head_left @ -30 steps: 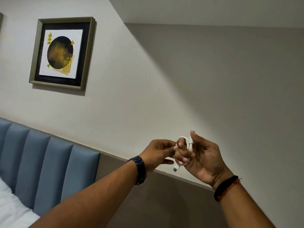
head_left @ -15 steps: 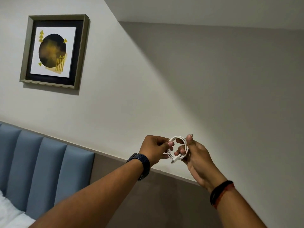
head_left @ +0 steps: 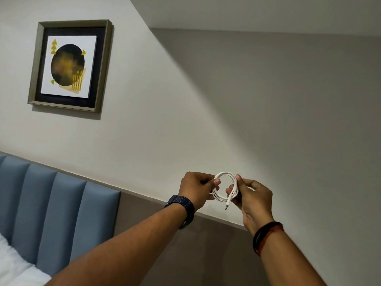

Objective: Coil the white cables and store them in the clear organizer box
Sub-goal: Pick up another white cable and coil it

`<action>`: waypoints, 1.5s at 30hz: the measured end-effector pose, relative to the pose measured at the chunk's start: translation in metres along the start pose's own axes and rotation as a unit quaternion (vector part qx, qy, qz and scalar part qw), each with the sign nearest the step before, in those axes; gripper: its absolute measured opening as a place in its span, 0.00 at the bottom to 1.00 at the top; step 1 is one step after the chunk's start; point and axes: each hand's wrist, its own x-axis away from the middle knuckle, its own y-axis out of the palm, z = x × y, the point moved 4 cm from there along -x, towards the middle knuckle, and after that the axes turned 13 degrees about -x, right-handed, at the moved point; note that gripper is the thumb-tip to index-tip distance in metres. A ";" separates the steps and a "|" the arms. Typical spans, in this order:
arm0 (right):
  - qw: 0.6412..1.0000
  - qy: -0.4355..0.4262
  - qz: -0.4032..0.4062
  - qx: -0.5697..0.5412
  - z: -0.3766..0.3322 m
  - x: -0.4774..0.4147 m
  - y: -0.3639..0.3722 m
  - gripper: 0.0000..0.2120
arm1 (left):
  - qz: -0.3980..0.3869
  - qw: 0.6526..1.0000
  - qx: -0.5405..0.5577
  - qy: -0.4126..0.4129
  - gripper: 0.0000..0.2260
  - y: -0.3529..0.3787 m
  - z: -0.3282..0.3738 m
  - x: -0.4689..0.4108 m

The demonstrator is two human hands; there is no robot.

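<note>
White cable (head_left: pixel 223 185), wound into a round coil of several loops, is held up in the air between both hands, in front of the pale wall (head_left: pixel 185 112). The left hand (head_left: pixel 196 187) is closed on the left side of the coil, thumb and forefinger pinching the loops. The right hand (head_left: pixel 250 196) is closed on the right side, thumb on top and the fingers curled behind the strands. One free end of the cable crosses the lower right part of the coil and hangs down below it, ending in a small connector plug (head_left: pixel 226 207) that points downward, just beside the right palm. The coil stands roughly upright, its open middle facing the camera, with the wall showing through it.

A dark blue linked watch (head_left: pixel 182 209) sits on the left wrist. A black band with a red thread (head_left: pixel 267 236) circles the right wrist. Both forearms are bare and reach up from the lower edge of the view.

Behind the hands, a grey-brown panel (head_left: pixel 156 221) runs along the lower wall beneath a thin ledge. To its left is a blue padded headboard (head_left: pixel 47 205) with vertical channels, and white bedding (head_left: pixel 14 269) shows in the bottom left corner. High on the left, a framed picture (head_left: pixel 70 65) hangs on the wall, showing a dark circle with yellow shapes on a white ground.
</note>
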 end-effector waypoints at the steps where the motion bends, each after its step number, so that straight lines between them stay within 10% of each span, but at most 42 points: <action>1: 1.000 -0.003 -0.001 0.012 0.001 0.000 0.000 0.07 | 0.003 1.000 -0.005 0.000 0.06 0.001 0.000 0.000; 19: 0.967 0.147 -0.169 0.121 0.004 0.012 0.012 0.13 | -0.006 0.996 -0.087 -0.006 0.07 -0.004 -0.011 -0.006; 45: 0.923 0.117 -0.238 0.279 0.010 0.010 -0.023 0.12 | -0.057 0.993 -0.048 -0.097 0.05 0.006 -0.052 0.003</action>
